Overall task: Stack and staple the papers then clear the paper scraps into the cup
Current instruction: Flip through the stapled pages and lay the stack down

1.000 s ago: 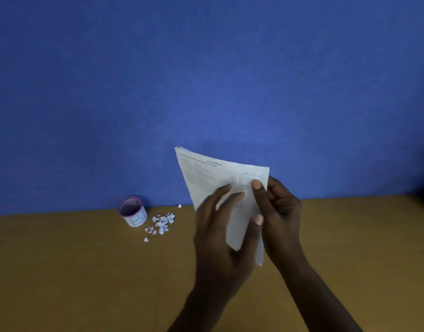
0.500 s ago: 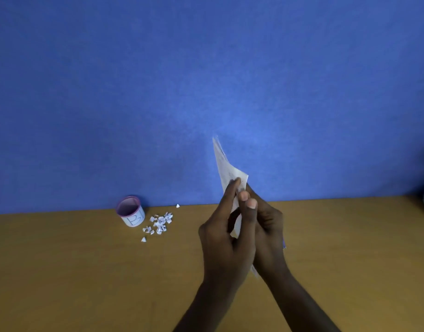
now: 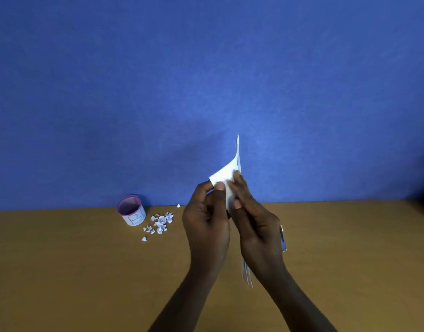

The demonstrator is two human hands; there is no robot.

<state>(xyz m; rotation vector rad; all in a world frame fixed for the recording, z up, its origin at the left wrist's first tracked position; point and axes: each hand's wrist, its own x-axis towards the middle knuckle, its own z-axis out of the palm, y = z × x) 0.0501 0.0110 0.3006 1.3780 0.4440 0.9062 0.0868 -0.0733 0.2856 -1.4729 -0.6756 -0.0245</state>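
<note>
The thin sheaf of white printed papers [image 3: 230, 174] stands edge-on above the brown wooden table [image 3: 62, 271], pinched by left hand [image 3: 206, 226] and right hand [image 3: 256, 233], possibly unstapled, while torn white paper scraps [image 3: 161, 222] lie beside the purple-rimmed white cup [image 3: 131, 213].

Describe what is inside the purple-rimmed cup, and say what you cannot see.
The cup shows only a shaded, purple-tinted inner wall; no scraps are visible inside. Its bottom is hidden by the near rim. The paper scraps lie on the table beside it.
</note>
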